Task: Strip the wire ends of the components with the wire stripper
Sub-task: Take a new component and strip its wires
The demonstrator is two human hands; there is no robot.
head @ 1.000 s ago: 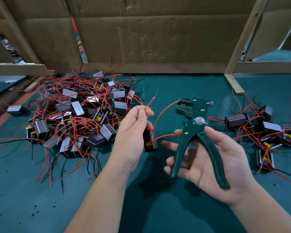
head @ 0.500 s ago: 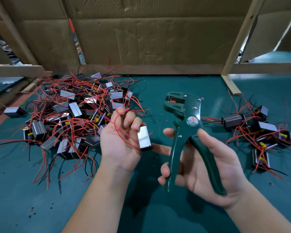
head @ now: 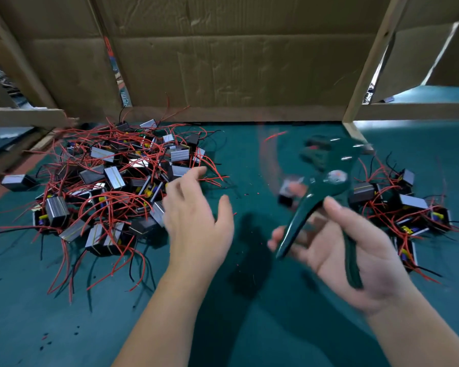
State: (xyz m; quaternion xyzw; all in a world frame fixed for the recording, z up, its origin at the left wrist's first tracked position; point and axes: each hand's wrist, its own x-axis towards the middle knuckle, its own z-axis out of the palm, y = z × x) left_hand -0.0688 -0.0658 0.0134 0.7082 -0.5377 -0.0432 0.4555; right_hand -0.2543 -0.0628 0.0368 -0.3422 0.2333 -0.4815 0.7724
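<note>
Left hand (head: 196, 221) open and empty, fingers spread, hovers beside the large heap of grey block components with red wires (head: 112, 186) at 9 o'clock, probably for a next piece. Right hand (head: 355, 260) grips the dark green wire stripper (head: 329, 181), jaws pointing to 12 o'clock, kept ready. Blurred single component (head: 286, 193) just beside the stripper; held or loose, cannot tell. Smaller heap (head: 408, 207) at 3 o'clock on the teal worktop (head: 64, 313), likely finished pieces.

Green mat bench (head: 64, 327): big pile of red-wired components (head: 112, 192) left, smaller pile (head: 408, 207) right, red insulation bits (head: 246, 194) between.
</note>
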